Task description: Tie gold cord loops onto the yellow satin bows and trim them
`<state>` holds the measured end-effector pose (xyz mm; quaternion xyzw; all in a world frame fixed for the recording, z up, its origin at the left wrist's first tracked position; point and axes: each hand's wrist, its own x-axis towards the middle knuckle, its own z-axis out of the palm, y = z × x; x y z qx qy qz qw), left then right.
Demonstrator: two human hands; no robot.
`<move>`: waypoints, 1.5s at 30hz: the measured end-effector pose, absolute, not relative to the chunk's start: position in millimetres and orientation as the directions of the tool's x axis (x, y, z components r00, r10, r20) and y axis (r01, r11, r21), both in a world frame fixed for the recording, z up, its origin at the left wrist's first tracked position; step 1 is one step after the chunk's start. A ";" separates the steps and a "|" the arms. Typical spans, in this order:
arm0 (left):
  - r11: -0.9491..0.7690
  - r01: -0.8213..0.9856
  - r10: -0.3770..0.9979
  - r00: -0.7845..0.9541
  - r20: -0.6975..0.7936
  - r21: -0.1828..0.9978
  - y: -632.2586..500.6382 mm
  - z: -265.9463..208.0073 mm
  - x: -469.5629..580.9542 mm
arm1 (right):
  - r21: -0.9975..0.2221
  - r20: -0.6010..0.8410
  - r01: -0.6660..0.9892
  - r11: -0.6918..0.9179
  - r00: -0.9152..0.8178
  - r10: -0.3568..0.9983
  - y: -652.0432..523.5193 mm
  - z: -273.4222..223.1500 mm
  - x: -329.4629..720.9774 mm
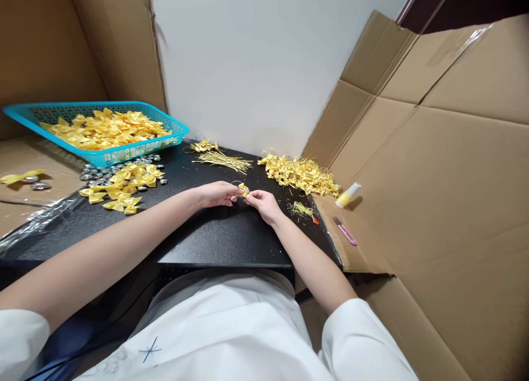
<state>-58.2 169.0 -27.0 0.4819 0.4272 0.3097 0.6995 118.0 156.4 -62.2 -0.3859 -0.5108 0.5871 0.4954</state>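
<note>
Just above the black table, my left hand pinches a small yellow ribbon bow between thumb and fingertips. A thin gold tie loops up from the bow. From the other side, my right hand closes its fingertips on the bow's lower right edge. Beyond my hands lies a bundle of gold twist ties. A heap of yellow bows with ties sits to the right of it. On the left, loose yellow bows lie among silver buttons.
A turquoise basket full of bows stands at the back left. At right are yellow scraps, a thread spool and pink thread snips. Cardboard walls flank the table; a white wall closes the back.
</note>
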 end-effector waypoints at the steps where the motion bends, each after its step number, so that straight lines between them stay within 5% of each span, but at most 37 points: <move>1: 0.342 -0.019 0.842 0.450 -0.298 0.939 168.7 -26.6 -58.4 | -0.981 0.048 -0.193 0.006 -0.213 0.976 156.6 -62.2 118.1; 30: 0.280 0.020 0.862 0.435 -0.261 0.960 167.7 -28.1 -55.5 | -0.986 0.110 -0.145 0.085 -0.173 0.979 151.3 -57.3 115.5; 45: 0.237 -0.100 0.934 0.297 -0.198 0.966 164.3 -32.2 -52.6 | -0.960 0.253 0.128 0.248 0.026 0.967 158.9 -63.5 116.8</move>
